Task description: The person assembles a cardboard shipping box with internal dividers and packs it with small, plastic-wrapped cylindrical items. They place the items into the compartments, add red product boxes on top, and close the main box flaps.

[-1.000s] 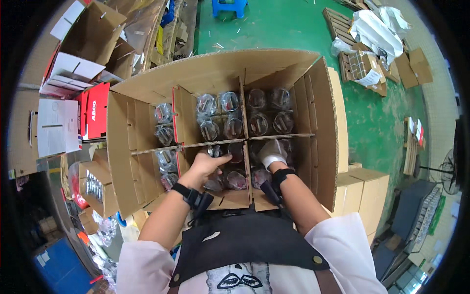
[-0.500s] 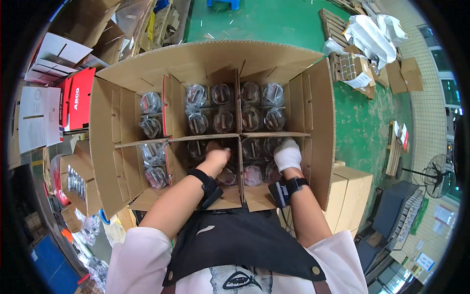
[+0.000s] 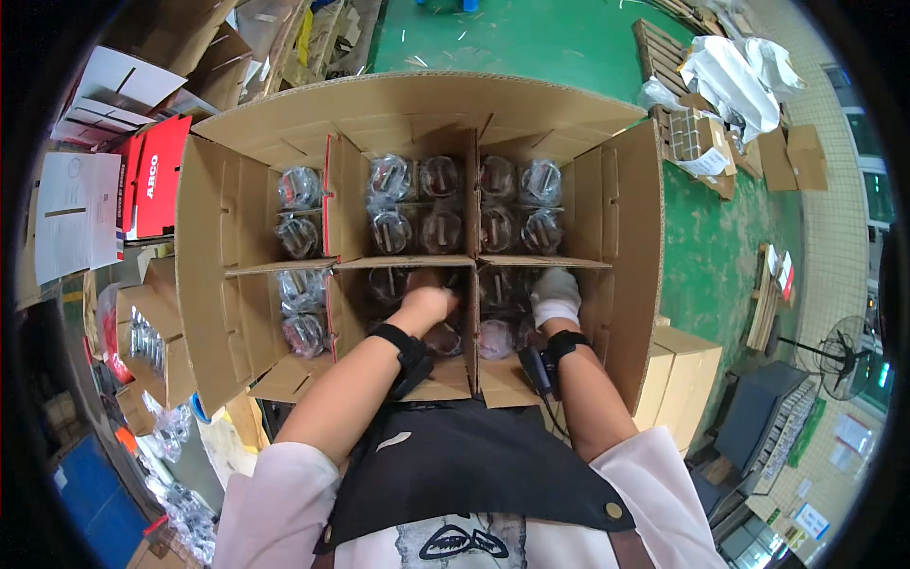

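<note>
A large open cardboard carton [image 3: 611,218] stands in front of me, split by cardboard dividers [image 3: 403,262] into several compartments. Clear-wrapped round items [image 3: 390,230] stand upright in them; their exact kind is hard to make out. My bare left hand [image 3: 431,302] reaches down into the near middle compartment, among the wrapped items there. Into the near right compartment goes my right hand [image 3: 555,296], in a white glove, close over the items at its far side. The fingers of both hands are hidden, so I cannot see what they touch. Each wrist wears a black strapped device.
A red box [image 3: 156,178] and a white box [image 3: 81,213] are at the left, above a smaller carton [image 3: 152,332] of shiny parts. Closed cartons [image 3: 678,375] stand to the right. Farther right are a pallet [image 3: 661,57] with white bags and a fan [image 3: 844,343].
My left hand has sunk slightly deeper into its compartment, and its fingers show less. My right hand stays in the same compartment. The whole view has shifted a little.
</note>
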{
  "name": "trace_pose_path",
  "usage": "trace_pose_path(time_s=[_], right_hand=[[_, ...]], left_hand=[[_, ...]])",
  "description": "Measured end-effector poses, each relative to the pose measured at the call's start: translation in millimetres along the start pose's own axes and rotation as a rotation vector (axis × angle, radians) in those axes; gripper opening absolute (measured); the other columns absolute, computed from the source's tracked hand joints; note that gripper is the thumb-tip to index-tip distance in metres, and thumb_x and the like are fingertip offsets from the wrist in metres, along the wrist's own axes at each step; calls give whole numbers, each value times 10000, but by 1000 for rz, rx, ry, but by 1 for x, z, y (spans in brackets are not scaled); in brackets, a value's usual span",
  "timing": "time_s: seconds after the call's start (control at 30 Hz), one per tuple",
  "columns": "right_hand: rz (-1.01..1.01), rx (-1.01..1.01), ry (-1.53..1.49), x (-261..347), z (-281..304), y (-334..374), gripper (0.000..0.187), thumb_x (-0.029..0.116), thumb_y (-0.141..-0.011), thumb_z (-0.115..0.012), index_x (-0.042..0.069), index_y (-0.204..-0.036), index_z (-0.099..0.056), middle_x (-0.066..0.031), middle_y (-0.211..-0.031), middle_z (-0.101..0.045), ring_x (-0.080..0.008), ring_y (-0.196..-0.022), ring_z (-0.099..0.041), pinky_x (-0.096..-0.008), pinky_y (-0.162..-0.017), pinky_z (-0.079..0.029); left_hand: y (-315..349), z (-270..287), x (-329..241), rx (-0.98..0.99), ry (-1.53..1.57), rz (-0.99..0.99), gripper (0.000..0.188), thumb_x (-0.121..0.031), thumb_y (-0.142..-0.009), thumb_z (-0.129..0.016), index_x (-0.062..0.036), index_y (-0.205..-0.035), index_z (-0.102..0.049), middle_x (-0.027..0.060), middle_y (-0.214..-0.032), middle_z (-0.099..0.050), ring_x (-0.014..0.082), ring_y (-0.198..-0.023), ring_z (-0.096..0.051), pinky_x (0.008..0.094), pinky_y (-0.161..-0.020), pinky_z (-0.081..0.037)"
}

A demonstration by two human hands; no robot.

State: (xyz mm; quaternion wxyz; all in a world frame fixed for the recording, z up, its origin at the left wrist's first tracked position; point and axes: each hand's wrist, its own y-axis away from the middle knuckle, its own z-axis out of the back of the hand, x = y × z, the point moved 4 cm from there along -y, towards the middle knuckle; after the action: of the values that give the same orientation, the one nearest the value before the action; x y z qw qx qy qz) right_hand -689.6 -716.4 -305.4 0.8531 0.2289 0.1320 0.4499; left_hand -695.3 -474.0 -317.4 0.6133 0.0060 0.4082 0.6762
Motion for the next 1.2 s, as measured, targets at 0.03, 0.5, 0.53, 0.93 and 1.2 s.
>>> trace_pose_path(time_s=[0.03,0.5,0.53,0.93,1.2], right_hand=[[40,38,20,1,1,1,187,149,-818,-634,10,-919,-710,-233,-1011,-676,-374,-974,-658,-447,-813,-543],[318,538,-131,7,11,73,387,276,-774,-661,-47,-987,-673,-281,-1013,-649,-414,-983,-631,-426,-858,-495],[335,543,26,14,15,78,397,289,-771,-665,-36,-998,-677,-281,-1040,-642,-417,-1004,-622,-428,-867,-494],[315,453,157,24,-13,82,502,415,-746,-713,-2,-1025,-689,-233,-1097,-653,-395,-1009,-637,-411,-867,-511],[457,191,-238,-15,78,84,380,122,-785,-562,-53,-1122,-578,-286,-1105,-614,-409,-1093,-576,-460,-924,-460]], left_hand=[[11,19,-2,-33,116,32,511,-223,-717,-723,-5,-1161,-596,235,-1166,-619,390,-1104,-580,425,-937,-482],[2,3,13,-114,-12,214,316,-188,-887,-568,-77,-1183,-585,192,-1164,-619,376,-1045,-610,452,-856,-517],[4,5,10,-68,25,259,326,-125,-892,-557,-74,-1214,-572,186,-1192,-609,374,-1061,-604,445,-864,-515],[47,33,17,646,419,240,452,-255,-725,-752,95,-985,-631,133,-845,-678,169,-793,-602,324,-723,-497],[63,-4,-21,369,-679,-585,190,-73,-757,-651,-65,-944,-683,133,-968,-678,302,-942,-661,409,-783,-536]])
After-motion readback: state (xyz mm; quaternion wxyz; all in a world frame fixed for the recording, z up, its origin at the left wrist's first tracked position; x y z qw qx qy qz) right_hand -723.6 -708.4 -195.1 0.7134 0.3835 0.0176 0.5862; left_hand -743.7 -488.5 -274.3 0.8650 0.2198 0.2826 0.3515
